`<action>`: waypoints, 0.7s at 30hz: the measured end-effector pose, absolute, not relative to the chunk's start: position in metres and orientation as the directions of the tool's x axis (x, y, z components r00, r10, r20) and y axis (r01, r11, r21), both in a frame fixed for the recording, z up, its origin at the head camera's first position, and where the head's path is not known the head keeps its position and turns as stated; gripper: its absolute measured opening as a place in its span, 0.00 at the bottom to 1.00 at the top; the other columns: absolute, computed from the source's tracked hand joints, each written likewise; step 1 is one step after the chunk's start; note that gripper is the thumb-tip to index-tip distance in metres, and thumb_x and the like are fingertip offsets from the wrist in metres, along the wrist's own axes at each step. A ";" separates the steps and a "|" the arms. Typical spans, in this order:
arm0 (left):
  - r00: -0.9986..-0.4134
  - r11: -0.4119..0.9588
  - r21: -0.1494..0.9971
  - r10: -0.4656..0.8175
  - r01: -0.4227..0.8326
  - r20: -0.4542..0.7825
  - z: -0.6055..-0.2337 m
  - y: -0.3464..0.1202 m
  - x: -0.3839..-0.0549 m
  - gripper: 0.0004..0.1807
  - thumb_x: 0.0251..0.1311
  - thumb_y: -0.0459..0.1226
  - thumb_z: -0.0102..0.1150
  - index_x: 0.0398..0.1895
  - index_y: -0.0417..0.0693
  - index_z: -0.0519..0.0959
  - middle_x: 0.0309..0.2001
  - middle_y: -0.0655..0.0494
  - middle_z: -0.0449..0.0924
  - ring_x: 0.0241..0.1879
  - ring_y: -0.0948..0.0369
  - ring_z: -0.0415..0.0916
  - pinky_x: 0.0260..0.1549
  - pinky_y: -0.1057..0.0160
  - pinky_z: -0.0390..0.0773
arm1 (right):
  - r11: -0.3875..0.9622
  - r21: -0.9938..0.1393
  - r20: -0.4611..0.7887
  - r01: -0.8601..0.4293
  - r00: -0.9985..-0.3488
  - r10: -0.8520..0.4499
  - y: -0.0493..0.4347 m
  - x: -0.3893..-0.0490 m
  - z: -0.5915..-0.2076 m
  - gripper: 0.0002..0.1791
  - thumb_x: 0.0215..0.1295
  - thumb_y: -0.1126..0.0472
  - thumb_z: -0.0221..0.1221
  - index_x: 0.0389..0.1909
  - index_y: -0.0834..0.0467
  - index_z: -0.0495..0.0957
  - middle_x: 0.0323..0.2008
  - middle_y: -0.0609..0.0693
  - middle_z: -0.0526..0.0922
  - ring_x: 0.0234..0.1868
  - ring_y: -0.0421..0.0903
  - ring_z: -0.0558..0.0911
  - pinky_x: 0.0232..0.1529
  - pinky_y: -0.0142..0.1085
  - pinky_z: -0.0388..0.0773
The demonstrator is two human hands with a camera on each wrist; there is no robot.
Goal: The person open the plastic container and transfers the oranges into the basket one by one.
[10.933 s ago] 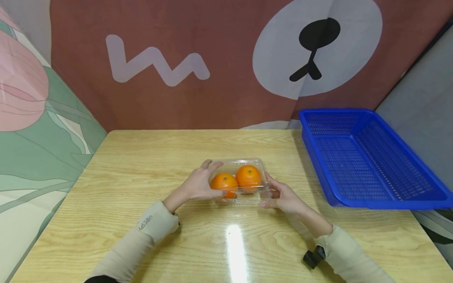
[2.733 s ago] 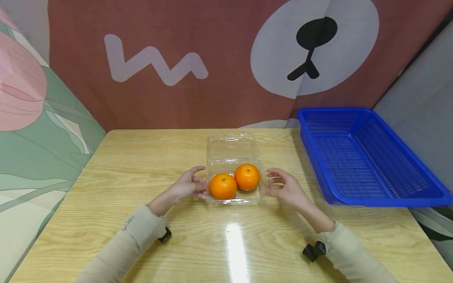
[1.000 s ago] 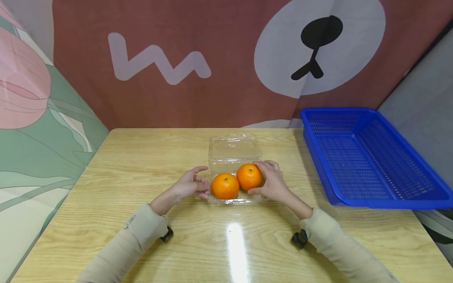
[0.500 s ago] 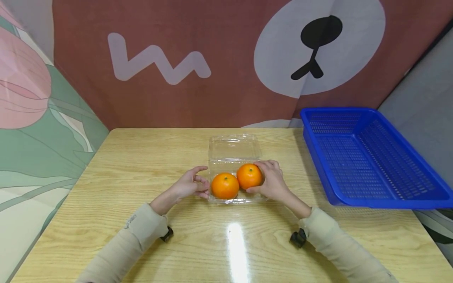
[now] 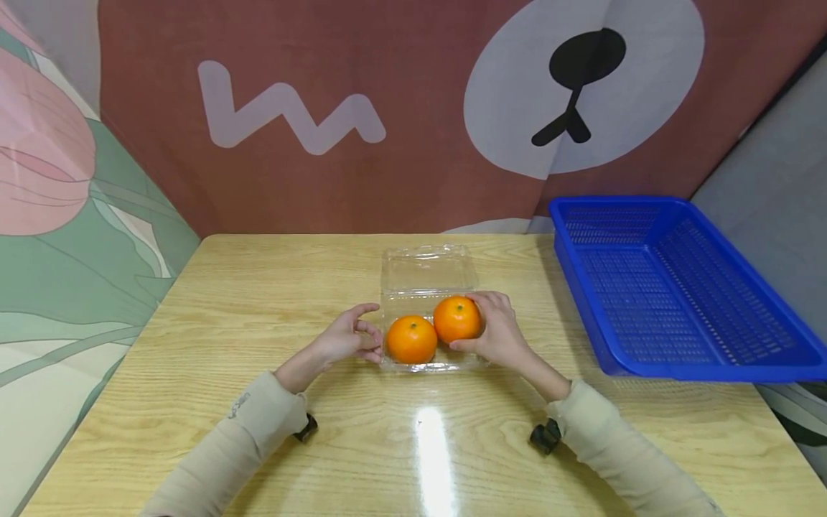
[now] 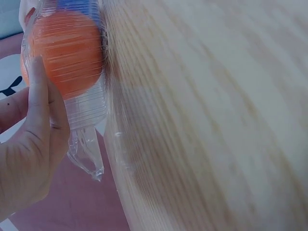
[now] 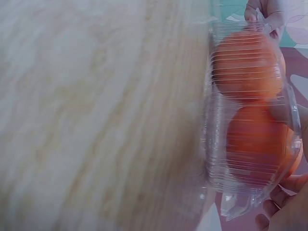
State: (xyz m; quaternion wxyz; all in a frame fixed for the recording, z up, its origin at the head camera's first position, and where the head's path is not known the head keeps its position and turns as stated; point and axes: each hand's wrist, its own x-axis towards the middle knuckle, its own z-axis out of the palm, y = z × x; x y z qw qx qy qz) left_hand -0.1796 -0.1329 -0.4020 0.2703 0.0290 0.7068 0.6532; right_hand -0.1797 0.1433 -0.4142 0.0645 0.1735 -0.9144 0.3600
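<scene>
Two oranges sit side by side in a clear plastic clamshell box (image 5: 413, 305), whose lid (image 5: 428, 271) lies folded back. My right hand (image 5: 500, 334) grips the right orange (image 5: 457, 319), fingers at its far right side and thumb at its near side. That orange stands slightly higher than the left orange (image 5: 411, 339). At the box's left wall, my left hand (image 5: 342, 337) pinches the rim with its fingertips. The left wrist view shows these fingers (image 6: 38, 91) against the ribbed wall. In the right wrist view, both oranges show through the plastic.
To the right stands a blue perforated basket (image 5: 584, 345) with nothing in it. The wooden table (image 5: 258, 287) meets a brown printed cloth (image 5: 291, 194) at the back. Small black devices (image 5: 545, 436) sit under both sleeves.
Earlier the lid was shut over the oranges, then it was folded back. My right hand has moved from the box's right side onto the right orange, which has just risen slightly.
</scene>
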 end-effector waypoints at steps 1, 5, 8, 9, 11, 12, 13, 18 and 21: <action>-0.852 0.146 0.941 0.399 -0.306 -0.339 -0.402 -0.133 -0.180 0.37 0.58 0.18 0.47 0.69 0.36 0.45 0.35 0.44 0.72 0.26 0.58 0.77 0.30 0.61 0.84 | 0.678 -0.639 0.242 -0.362 -0.932 -0.270 0.143 -0.180 -0.413 0.44 0.33 0.56 0.76 0.55 0.66 0.69 0.55 0.63 0.69 0.58 0.59 0.59 0.55 0.56 0.61; -0.852 0.139 0.945 0.410 -0.296 -0.327 -0.403 -0.134 -0.180 0.38 0.58 0.18 0.46 0.69 0.34 0.43 0.35 0.44 0.72 0.25 0.59 0.77 0.30 0.61 0.84 | 0.673 -0.637 0.259 -0.377 -0.926 -0.274 0.144 -0.179 -0.411 0.44 0.33 0.56 0.76 0.55 0.67 0.69 0.55 0.63 0.70 0.58 0.59 0.61 0.56 0.56 0.63; -0.851 0.137 0.946 0.414 -0.293 -0.324 -0.403 -0.134 -0.180 0.38 0.58 0.18 0.46 0.69 0.34 0.43 0.35 0.44 0.71 0.25 0.59 0.77 0.30 0.61 0.84 | 0.666 -0.632 0.279 -0.395 -0.919 -0.280 0.144 -0.178 -0.410 0.44 0.33 0.56 0.76 0.55 0.67 0.69 0.54 0.63 0.71 0.57 0.59 0.63 0.56 0.56 0.65; -0.851 0.136 0.946 0.412 -0.295 -0.325 -0.403 -0.134 -0.180 0.38 0.58 0.17 0.46 0.69 0.34 0.43 0.35 0.44 0.71 0.25 0.59 0.77 0.30 0.61 0.84 | 0.664 -0.634 0.282 -0.398 -0.917 -0.281 0.144 -0.177 -0.409 0.44 0.33 0.56 0.76 0.55 0.67 0.69 0.54 0.63 0.71 0.57 0.59 0.63 0.55 0.56 0.66; -0.851 0.140 0.946 0.413 -0.293 -0.324 -0.403 -0.134 -0.180 0.38 0.58 0.18 0.46 0.69 0.34 0.43 0.35 0.43 0.71 0.25 0.59 0.77 0.30 0.61 0.84 | 0.657 -0.644 0.278 -0.393 -0.920 -0.277 0.144 -0.177 -0.409 0.45 0.33 0.56 0.76 0.55 0.67 0.68 0.55 0.64 0.70 0.57 0.59 0.64 0.55 0.57 0.66; -0.851 0.140 0.946 0.414 -0.292 -0.323 -0.403 -0.134 -0.180 0.38 0.58 0.18 0.46 0.69 0.34 0.42 0.35 0.43 0.71 0.25 0.59 0.77 0.30 0.61 0.84 | 0.652 -0.651 0.275 -0.388 -0.922 -0.273 0.144 -0.176 -0.408 0.45 0.34 0.56 0.75 0.56 0.67 0.67 0.56 0.64 0.69 0.57 0.59 0.64 0.56 0.57 0.66; -0.851 0.139 0.947 0.415 -0.290 -0.321 -0.404 -0.134 -0.180 0.38 0.58 0.18 0.46 0.69 0.34 0.42 0.35 0.43 0.71 0.25 0.60 0.77 0.30 0.61 0.84 | 0.649 -0.658 0.272 -0.383 -0.924 -0.269 0.144 -0.176 -0.408 0.45 0.34 0.56 0.75 0.57 0.66 0.67 0.56 0.64 0.69 0.57 0.60 0.64 0.56 0.58 0.66; -0.852 0.135 0.947 0.413 -0.293 -0.322 -0.403 -0.134 -0.180 0.38 0.58 0.18 0.46 0.69 0.34 0.43 0.35 0.43 0.71 0.25 0.59 0.77 0.30 0.61 0.84 | 0.604 -0.704 0.284 -0.373 -0.928 -0.241 0.145 -0.175 -0.404 0.46 0.35 0.57 0.75 0.58 0.66 0.66 0.57 0.62 0.68 0.55 0.59 0.69 0.54 0.57 0.69; -0.852 0.127 0.947 0.414 -0.294 -0.320 -0.403 -0.134 -0.179 0.38 0.58 0.17 0.45 0.69 0.34 0.43 0.35 0.44 0.71 0.26 0.59 0.77 0.30 0.61 0.84 | 0.566 -0.733 0.299 -0.378 -0.926 -0.230 0.144 -0.174 -0.401 0.45 0.36 0.60 0.75 0.57 0.67 0.65 0.56 0.62 0.68 0.52 0.58 0.72 0.52 0.53 0.73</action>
